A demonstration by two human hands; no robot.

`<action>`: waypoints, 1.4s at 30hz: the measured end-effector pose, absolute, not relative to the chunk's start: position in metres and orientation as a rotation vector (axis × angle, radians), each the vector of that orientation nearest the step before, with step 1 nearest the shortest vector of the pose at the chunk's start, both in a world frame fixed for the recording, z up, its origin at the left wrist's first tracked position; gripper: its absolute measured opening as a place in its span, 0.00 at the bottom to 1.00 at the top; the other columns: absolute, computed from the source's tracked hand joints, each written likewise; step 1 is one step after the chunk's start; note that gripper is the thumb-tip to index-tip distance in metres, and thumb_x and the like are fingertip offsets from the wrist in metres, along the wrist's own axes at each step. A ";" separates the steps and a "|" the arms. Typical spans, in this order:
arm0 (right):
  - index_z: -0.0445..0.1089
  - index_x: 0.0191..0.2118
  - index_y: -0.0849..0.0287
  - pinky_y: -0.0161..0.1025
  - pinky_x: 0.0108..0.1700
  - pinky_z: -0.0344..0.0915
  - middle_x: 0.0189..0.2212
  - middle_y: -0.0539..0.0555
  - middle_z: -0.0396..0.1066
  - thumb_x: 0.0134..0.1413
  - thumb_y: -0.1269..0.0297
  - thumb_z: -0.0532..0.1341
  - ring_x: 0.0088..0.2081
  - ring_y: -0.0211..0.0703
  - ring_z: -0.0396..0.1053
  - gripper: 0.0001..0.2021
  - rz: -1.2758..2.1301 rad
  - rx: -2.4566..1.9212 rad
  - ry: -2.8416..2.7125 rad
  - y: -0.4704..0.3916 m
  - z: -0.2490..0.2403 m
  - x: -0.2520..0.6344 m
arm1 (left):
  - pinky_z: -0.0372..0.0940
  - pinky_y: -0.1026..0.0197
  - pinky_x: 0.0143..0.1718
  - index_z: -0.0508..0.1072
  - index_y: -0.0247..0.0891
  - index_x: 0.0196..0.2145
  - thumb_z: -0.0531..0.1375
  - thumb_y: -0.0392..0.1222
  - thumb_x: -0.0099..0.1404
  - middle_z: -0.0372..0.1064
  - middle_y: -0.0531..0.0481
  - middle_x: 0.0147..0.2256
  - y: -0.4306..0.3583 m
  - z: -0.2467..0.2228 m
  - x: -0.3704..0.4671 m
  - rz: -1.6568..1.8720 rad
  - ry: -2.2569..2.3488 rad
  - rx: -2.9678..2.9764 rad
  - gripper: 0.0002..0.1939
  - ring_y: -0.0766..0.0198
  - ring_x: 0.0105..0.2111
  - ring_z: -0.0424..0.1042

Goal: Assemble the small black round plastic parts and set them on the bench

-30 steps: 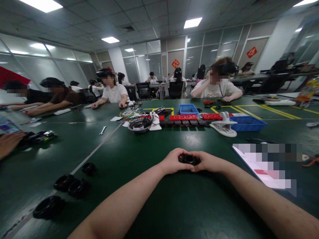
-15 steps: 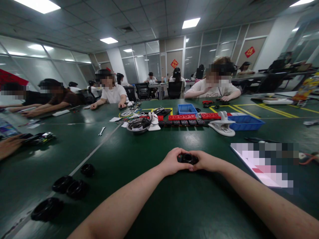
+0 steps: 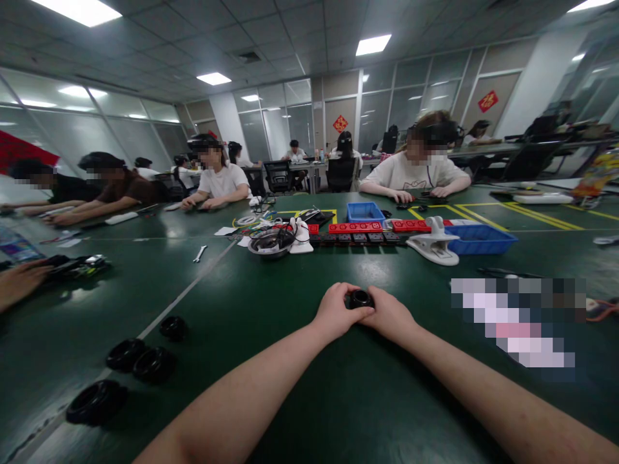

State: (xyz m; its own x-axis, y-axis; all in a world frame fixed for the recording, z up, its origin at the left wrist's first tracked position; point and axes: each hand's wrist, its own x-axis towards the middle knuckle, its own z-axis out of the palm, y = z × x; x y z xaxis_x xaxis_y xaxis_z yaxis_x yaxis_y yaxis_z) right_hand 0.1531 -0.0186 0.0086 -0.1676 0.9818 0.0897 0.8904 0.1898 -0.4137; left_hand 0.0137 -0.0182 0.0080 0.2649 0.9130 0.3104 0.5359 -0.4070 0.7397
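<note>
A small black ring-shaped part (image 3: 360, 299) is held just above or on the green table (image 3: 271, 296), in front of me. Around its left side curl the fingers of my left hand (image 3: 339, 309), with the thumb along the near edge. My right hand (image 3: 389, 316) grips the same part from the right, and its fingertips are partly hidden behind it. Several similar black rings (image 3: 95, 403) lie on the table at the left, near a pale line.
Farther back are red and black power strips (image 3: 355, 227), a white clamp (image 3: 436, 241), blue trays (image 3: 478, 239), and a round dish of cables (image 3: 271, 242). A wrench (image 3: 200, 253) lies left. Another person's hand (image 3: 24, 283) is at the left edge. People sit around the table.
My hands have drawn closer together around the black part and shifted slightly left. Across the table, one person's hand has come down from the face to the tabletop.
</note>
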 end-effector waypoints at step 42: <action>0.65 0.37 0.60 0.33 0.30 0.57 0.28 0.49 0.67 0.35 0.63 0.62 0.30 0.40 0.63 0.17 0.992 -1.259 -2.231 -0.010 0.017 0.177 | 0.58 0.61 0.36 0.66 0.37 0.38 0.63 0.47 0.44 0.61 0.49 0.36 -0.012 0.013 0.004 0.862 1.054 1.975 0.22 0.62 0.36 0.62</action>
State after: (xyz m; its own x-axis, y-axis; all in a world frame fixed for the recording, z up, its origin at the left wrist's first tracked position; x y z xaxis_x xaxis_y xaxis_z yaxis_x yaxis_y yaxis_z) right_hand 0.1775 -0.0096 0.0168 -0.5194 0.8545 -0.0063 0.5769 0.3451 -0.7403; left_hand 0.0042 -0.0123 0.0126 0.4406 0.8712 0.2165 0.3851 -0.4012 0.8311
